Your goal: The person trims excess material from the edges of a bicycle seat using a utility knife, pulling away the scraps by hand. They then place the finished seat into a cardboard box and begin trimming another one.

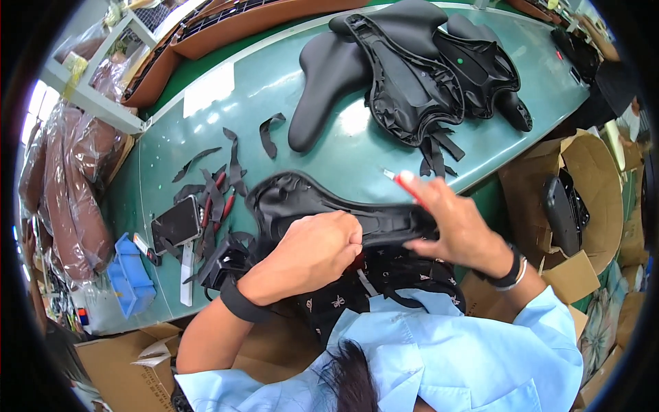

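Observation:
A black bicycle saddle lies underside up at the near table edge, against my lap. My left hand is closed at the saddle's near rim, its fingertips tucked under and partly hidden. A small red bit shows just below that hand. In my raised right hand is a slim red-handled tool with a short metal tip pointing up and left; its exact kind is unclear. The other fingers of this hand are spread, over the saddle's right end.
More black saddles are heaped at the table's far side. Left of me lie black trimmed strips, red-handled tools, a phone and a blue bin. An open carton holding saddles stands to the right.

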Tool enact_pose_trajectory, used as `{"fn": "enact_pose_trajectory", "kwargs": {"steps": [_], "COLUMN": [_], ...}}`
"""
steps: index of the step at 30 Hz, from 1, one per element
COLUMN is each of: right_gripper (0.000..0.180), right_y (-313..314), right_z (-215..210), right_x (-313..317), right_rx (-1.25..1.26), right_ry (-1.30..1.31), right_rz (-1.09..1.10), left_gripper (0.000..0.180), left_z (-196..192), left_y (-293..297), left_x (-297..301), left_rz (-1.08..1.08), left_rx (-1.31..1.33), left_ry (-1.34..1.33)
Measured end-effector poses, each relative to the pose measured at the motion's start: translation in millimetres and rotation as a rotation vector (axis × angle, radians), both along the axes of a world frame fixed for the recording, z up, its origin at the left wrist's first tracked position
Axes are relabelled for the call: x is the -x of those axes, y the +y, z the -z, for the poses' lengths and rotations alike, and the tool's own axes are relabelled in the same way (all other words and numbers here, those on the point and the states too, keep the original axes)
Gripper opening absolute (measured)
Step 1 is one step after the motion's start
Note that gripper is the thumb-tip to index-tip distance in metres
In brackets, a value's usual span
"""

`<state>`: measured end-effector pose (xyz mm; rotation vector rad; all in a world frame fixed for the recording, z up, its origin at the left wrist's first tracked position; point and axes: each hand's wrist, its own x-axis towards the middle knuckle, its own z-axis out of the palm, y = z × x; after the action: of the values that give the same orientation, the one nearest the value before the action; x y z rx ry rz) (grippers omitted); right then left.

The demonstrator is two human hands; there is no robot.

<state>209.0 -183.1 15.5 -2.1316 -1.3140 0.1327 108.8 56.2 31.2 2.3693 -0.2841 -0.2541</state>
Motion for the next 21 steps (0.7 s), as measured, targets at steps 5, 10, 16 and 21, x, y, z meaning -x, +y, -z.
{"fn": "enact_pose_trajectory", "kwargs": {"steps": [5, 10, 16, 21], "right_gripper": [0.105, 0.101, 0.042, 0.051], "right_y": [2.3, 5.3, 1.2, 13.8], "right_z": [-3.4, 3.8, -9.0, -7.9], "right_x": [-49.0, -53.9, -13.5, 34.9], "right_rx": [0.128, 0.099, -0.205, -0.063], "right_ry": [-0.033, -0.082, 0.677, 1.006], "right_rz": [0.007, 0.078, 0.370, 0.316], "left_gripper": [0.017, 0.018, 0.013, 0.017], "left_z": [2.1, 15.0, 23.9, 34.1], "left_y": [-9.6, -5.5, -4.2, -7.2], "left_x": [-24.4, -31.1, -38.2, -41.6], "left_rz": [-0.029, -0.138, -0.393, -0.524], "left_rx": [-0.113, 0.042, 0.207, 0.264], "left_ry": [-0.237, -0.166, -0.101, -0.097]}}
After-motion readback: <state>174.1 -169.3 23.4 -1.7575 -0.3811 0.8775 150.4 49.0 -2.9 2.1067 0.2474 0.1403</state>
